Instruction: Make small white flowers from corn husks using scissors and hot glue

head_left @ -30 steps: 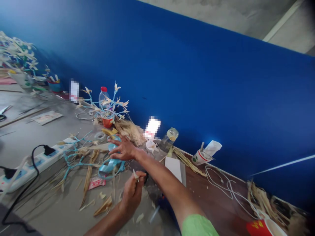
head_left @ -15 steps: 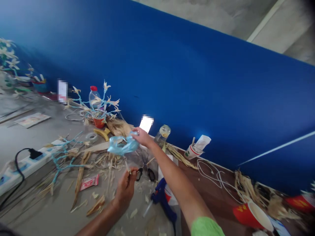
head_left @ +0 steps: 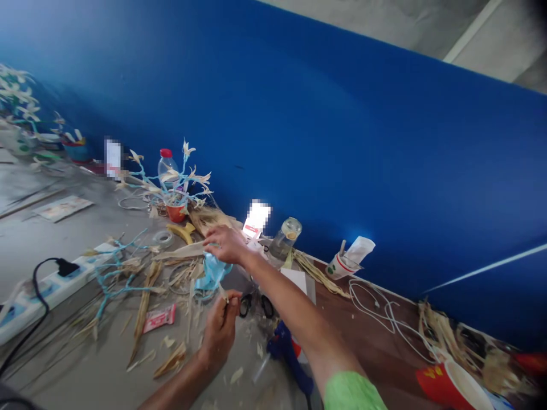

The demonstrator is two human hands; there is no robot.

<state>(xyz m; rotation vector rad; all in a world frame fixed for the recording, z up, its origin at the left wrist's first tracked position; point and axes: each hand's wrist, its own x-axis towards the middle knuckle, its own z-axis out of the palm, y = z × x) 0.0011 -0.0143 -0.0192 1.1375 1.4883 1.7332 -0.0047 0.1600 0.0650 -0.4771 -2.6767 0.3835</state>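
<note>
My left hand [head_left: 219,331] is closed in a pinch around a small pale husk piece [head_left: 223,292], whose tip sticks up past the fingers. My right hand [head_left: 226,245] hovers over a crumpled light-blue ribbon [head_left: 210,272], fingers apart and pointing left, close to the end of a long pale husk strip [head_left: 182,251]. Whether its fingertips touch the strip I cannot tell. Scissors [head_left: 256,306] with black handles lie beside my left hand, partly covered by my right forearm. A blue glue gun [head_left: 290,359] rests below that forearm.
Blue-wrapped branches [head_left: 123,279] lie at left near a white power strip [head_left: 51,290]. A flowered branch stands in a red pot [head_left: 175,213]. Behind are a lit phone [head_left: 256,219], a glass jar [head_left: 287,236] and a paper cup [head_left: 339,265]. A white cable [head_left: 388,310] curls at right.
My right hand has let go of the blue ribbon, which now lies lower on the table, and has moved left with fingers spread. My left hand keeps its pinch, nearly still.
</note>
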